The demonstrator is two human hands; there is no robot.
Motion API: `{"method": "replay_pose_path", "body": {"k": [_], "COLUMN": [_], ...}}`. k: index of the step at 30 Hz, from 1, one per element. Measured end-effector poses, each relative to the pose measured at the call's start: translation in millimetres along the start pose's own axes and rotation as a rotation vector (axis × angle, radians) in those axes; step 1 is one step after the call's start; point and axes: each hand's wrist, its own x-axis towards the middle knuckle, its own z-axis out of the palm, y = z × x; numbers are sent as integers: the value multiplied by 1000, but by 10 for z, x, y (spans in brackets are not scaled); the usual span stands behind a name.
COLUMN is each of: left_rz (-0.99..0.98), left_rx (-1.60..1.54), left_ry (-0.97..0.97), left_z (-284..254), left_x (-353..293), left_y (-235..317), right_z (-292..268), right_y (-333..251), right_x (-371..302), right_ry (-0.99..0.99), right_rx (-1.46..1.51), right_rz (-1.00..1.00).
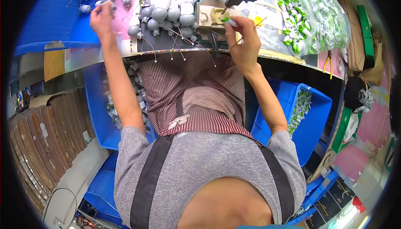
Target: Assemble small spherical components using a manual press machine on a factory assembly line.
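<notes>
Over one bench (276,56), the right hand (244,43) pinches one green-white piece (229,21) — whether the left hand (102,22) grips is unclear.

A small piece (229,21), green and white, is tilted in the right hand (244,41)

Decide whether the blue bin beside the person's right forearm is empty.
Not empty: small green-and-white pieces show inside the blue bin. How deep they lie, I cannot tell.

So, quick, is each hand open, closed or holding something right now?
Left hand: blurred, by the grey bulbs; can't tell whether it holds one.
Right hand: closed, holding a green-and-white piece.
</notes>
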Motion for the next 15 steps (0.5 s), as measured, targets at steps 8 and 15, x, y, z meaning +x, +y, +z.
{"method": "replay_pose_path", "body": {"k": [8,15], "left_rz": [-404,-440], "left_rx": [-1184,-864], "left_ry": [-452,-901], "left_z": [-336,385], "left_x": [-194,-1428], "left_y": [630,918], "right_z": [149,-239], "right_y": [62,166], "right_x": [45,187], "right_ry": [-49,-9], "right_rx": [-289,-17], "right_rz": [-176,122]}}
